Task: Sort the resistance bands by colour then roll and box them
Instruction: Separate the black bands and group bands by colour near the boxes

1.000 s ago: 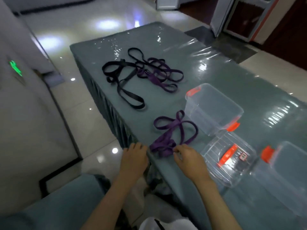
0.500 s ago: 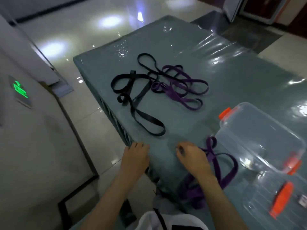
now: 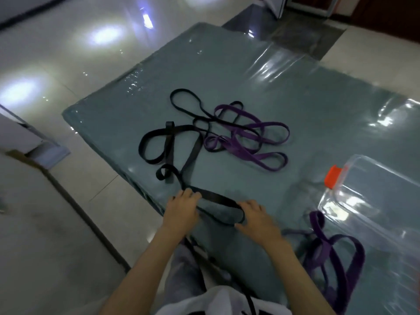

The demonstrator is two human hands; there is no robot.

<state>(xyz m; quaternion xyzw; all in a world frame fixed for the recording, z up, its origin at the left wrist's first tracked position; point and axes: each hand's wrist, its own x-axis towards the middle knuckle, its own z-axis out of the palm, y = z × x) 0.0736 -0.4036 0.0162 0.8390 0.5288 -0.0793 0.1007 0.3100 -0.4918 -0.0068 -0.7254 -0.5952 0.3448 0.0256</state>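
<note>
Two hands [image 3: 181, 212] [image 3: 256, 218] on one black band [image 3: 218, 198].

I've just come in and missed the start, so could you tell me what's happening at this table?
A person is sorting resistance bands by colour. Both hands are on the near loop of a wide black band: the left hand at one end, the right hand at the other. A tangle of black and purple bands lies further back on the table. A separate purple band sits near the right edge beside a clear box, which looks empty so far.
</note>
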